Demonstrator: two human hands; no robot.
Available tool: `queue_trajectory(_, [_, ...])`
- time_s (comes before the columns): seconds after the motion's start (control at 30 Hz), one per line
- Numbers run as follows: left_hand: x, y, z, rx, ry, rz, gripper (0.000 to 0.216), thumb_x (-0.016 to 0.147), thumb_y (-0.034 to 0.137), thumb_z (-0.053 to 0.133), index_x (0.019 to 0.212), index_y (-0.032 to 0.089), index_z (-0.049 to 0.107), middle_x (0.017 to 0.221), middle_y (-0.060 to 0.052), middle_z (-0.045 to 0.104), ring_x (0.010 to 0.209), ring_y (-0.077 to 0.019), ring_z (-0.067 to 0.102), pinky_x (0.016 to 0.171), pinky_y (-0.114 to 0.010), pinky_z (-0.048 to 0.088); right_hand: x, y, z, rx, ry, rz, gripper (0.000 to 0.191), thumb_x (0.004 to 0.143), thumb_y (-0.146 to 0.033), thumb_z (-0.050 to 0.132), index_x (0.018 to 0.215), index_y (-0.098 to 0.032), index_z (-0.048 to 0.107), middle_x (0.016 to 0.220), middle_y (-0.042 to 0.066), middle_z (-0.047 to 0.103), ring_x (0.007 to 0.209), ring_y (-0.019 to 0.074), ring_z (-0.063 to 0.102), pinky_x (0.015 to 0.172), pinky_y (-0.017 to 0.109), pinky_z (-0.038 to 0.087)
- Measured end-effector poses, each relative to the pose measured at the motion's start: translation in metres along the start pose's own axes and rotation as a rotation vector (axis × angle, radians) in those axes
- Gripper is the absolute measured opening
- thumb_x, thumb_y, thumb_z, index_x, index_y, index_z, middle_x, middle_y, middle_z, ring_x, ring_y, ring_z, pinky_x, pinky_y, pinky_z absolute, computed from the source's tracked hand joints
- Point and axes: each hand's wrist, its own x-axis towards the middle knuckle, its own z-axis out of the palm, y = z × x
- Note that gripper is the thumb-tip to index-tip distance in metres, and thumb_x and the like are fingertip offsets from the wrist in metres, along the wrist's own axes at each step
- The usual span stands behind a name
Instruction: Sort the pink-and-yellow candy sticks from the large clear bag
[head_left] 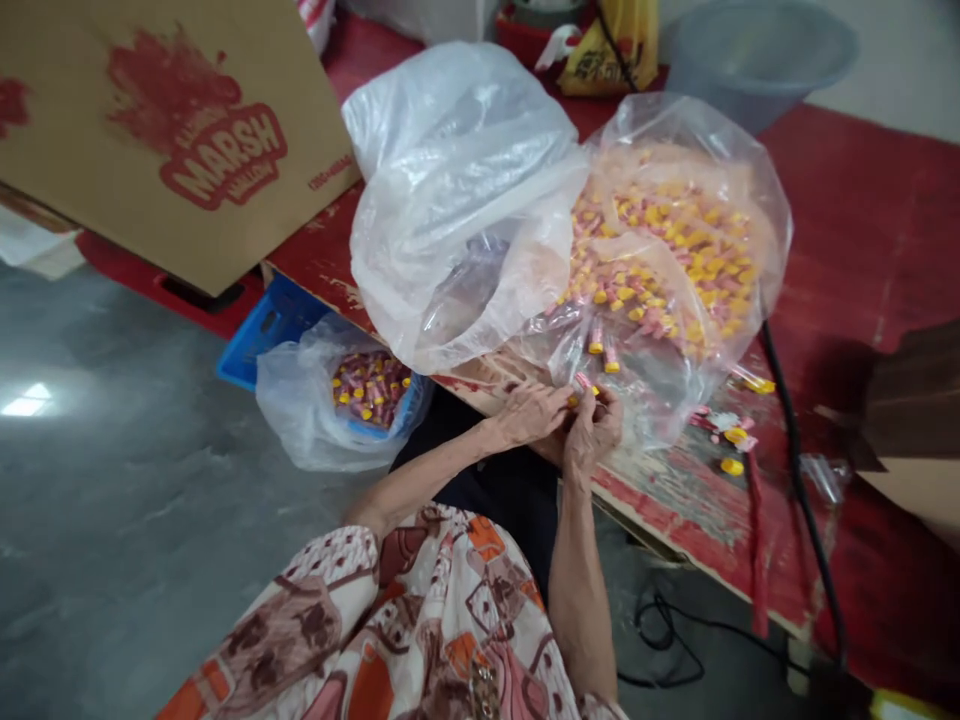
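Observation:
My left hand point(531, 412) and my right hand point(594, 432) meet at the near edge of a worn red board point(675, 500). Together they pinch one small pink tube with a yellow cap point(585, 385), fingers closed around it. Just beyond them lies a clear plastic bag point(675, 250) heaped with many such pink and yellow tubes, its mouth open toward my hands. A second, crumpled clear bag point(457, 200) rests on its left side.
A blue basket point(277, 320) lined with a plastic bag point(307, 410) holds more tubes at lower left. A cardboard marshmallow box point(165, 130) stands at top left. A black cable point(795, 470) and several loose tubes point(731, 440) lie to the right. A grey basin point(757, 55) sits at the back.

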Motion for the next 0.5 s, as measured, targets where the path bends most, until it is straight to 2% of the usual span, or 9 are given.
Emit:
queue_trajectory(0.07, [0.000, -0.001, -0.001, -0.094, -0.026, 0.000, 0.038, 0.107, 0.023, 0.057, 0.142, 0.019, 0.070, 0.109, -0.010, 0.084, 0.101, -0.0265, 0.081, 0.096, -0.038, 0.060, -0.002, -0.006, -0.001, -0.004, 0.044, 0.001, 0.059, 0.101, -0.072, 0.053, 0.116, -0.018, 0.072, 0.094, 0.005, 0.073, 0.078, 0.0194, 0.068, 0.076, 0.033, 0.055])
queue_trajectory(0.13, [-0.005, -0.003, -0.006, -0.241, 0.015, 0.033, 0.038, 0.106, 0.023, 0.057, 0.141, 0.019, 0.068, 0.107, -0.007, 0.082, 0.098, -0.0232, 0.080, 0.092, -0.033, 0.059, -0.003, -0.010, -0.002, -0.012, 0.051, 0.003, 0.053, 0.101, -0.069, 0.057, 0.114, -0.019, 0.071, 0.087, 0.003, 0.071, 0.074, 0.0202, 0.066, 0.072, 0.034, 0.053])
queue_trajectory(0.2, [-0.019, -0.008, -0.012, -0.366, 0.100, 0.035, 0.035, 0.103, 0.023, 0.059, 0.136, 0.019, 0.068, 0.103, -0.005, 0.080, 0.093, -0.0202, 0.077, 0.089, -0.030, 0.057, -0.004, -0.013, -0.003, -0.030, 0.050, 0.006, 0.048, 0.101, -0.064, 0.059, 0.114, -0.020, 0.071, 0.079, 0.001, 0.066, 0.069, 0.0203, 0.063, 0.069, 0.034, 0.051])
queue_trajectory(0.27, [-0.045, -0.019, -0.019, -0.446, 0.223, -0.044, 0.032, 0.099, 0.026, 0.063, 0.131, 0.020, 0.067, 0.092, -0.001, 0.074, 0.082, -0.0172, 0.071, 0.082, -0.027, 0.055, -0.004, -0.016, -0.003, -0.040, 0.049, -0.003, 0.046, 0.101, -0.063, 0.059, 0.114, -0.020, 0.070, 0.075, -0.001, 0.061, 0.066, 0.0200, 0.060, 0.068, 0.034, 0.050])
queue_trajectory(0.33, [-0.081, -0.039, -0.025, -0.485, 0.388, -0.192, 0.029, 0.100, 0.031, 0.065, 0.127, 0.022, 0.066, 0.085, 0.003, 0.069, 0.072, -0.0148, 0.065, 0.073, -0.025, 0.053, -0.005, -0.018, -0.003, -0.041, 0.042, -0.023, 0.047, 0.100, -0.064, 0.059, 0.111, -0.020, 0.070, 0.075, -0.002, 0.059, 0.065, 0.0194, 0.058, 0.067, 0.034, 0.050])
queue_trajectory(0.4, [-0.121, -0.071, -0.030, -0.429, 0.561, -0.349, 0.024, 0.102, 0.034, 0.062, 0.123, 0.023, 0.065, 0.079, 0.004, 0.064, 0.068, -0.0146, 0.062, 0.073, -0.026, 0.053, -0.006, -0.022, -0.003, -0.044, 0.026, -0.036, 0.048, 0.099, -0.066, 0.059, 0.109, -0.020, 0.070, 0.075, -0.002, 0.059, 0.065, 0.0186, 0.056, 0.066, 0.033, 0.049])
queue_trajectory(0.43, [-0.141, -0.089, -0.032, -0.361, 0.653, -0.422, 0.022, 0.103, 0.034, 0.060, 0.122, 0.024, 0.065, 0.082, 0.003, 0.065, 0.072, -0.0158, 0.063, 0.076, -0.027, 0.054, -0.006, -0.024, -0.003, -0.045, 0.024, -0.037, 0.048, 0.098, -0.066, 0.059, 0.108, -0.021, 0.070, 0.075, -0.002, 0.059, 0.064, 0.0183, 0.055, 0.065, 0.033, 0.049])
queue_trajectory(0.5, [-0.175, -0.124, -0.036, -0.143, 0.817, -0.510, 0.022, 0.102, 0.033, 0.060, 0.120, 0.023, 0.066, 0.099, -0.006, 0.073, 0.092, -0.0226, 0.069, 0.093, -0.037, 0.057, -0.008, -0.027, -0.002, -0.037, 0.033, -0.041, 0.044, 0.098, -0.064, 0.060, 0.107, -0.022, 0.071, 0.077, -0.001, 0.061, 0.065, 0.0183, 0.055, 0.064, 0.032, 0.048])
